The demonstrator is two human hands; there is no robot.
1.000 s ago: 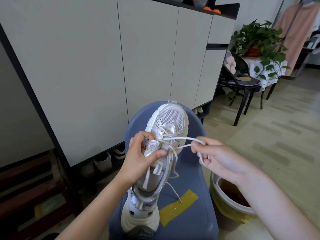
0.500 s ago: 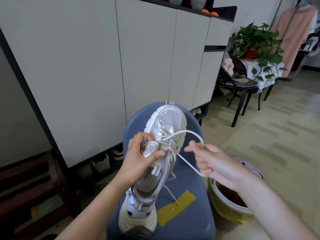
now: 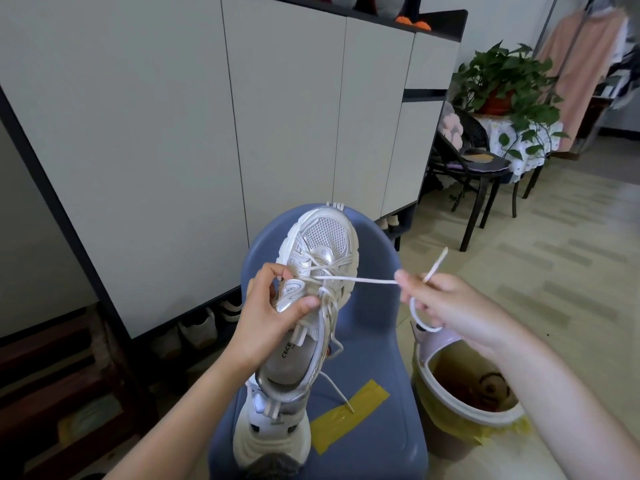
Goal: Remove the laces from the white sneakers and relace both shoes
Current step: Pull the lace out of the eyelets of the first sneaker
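Observation:
A white and silver sneaker [image 3: 320, 261] is held up over a blue chair, toe pointing away from me. My left hand [image 3: 270, 313] grips its left side, thumb pressed on the upper by the eyelets. A white lace [image 3: 360, 279] runs taut from the eyelets to the right. My right hand [image 3: 446, 306] pinches that lace, its free tip sticking up past the fingers and a loop hanging below. Another lace end dangles down toward the seat. A second white sneaker [image 3: 272, 434] stands on the chair under the first one, mostly hidden by it.
The blue chair [image 3: 374, 375] has a strip of yellow tape [image 3: 349, 415] on its seat. A bin with a yellow liner [image 3: 464, 403] stands at its right. White cabinets [image 3: 207, 116] fill the left, with shoes under them. A black chair [image 3: 481, 168] and a potted plant [image 3: 502, 84] stand farther right.
My right hand has drawn the lace out to the right, so the slack loop over the eyelets is now a taut line. The left hand keeps its hold on the sneaker.

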